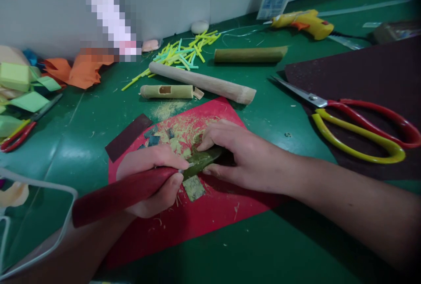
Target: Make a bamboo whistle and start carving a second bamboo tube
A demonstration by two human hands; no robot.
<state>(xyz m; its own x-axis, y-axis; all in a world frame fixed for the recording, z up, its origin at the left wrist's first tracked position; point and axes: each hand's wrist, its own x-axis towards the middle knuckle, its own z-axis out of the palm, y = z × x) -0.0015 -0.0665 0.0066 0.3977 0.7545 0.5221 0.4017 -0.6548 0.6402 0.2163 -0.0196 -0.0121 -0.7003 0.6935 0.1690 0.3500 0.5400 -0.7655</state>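
My left hand is closed round the thick red handle of a carving knife. Its thin metal tip meets a green bamboo piece; most of the blade is hidden. That bamboo lies low over a red sheet, gripped by my right hand with thumb and fingers on opposite sides. Pale shavings cover the sheet around both hands. A small greenish square scrap rests just below the bamboo. Left of the shavings, a dark brown strip overlaps the sheet's edge.
Behind lie a notched bamboo tube, a long pale stick, another bamboo length and yellow-green strips. Large scissors sit right, a yellow glue gun beyond. Smaller scissors and folded paper are left.
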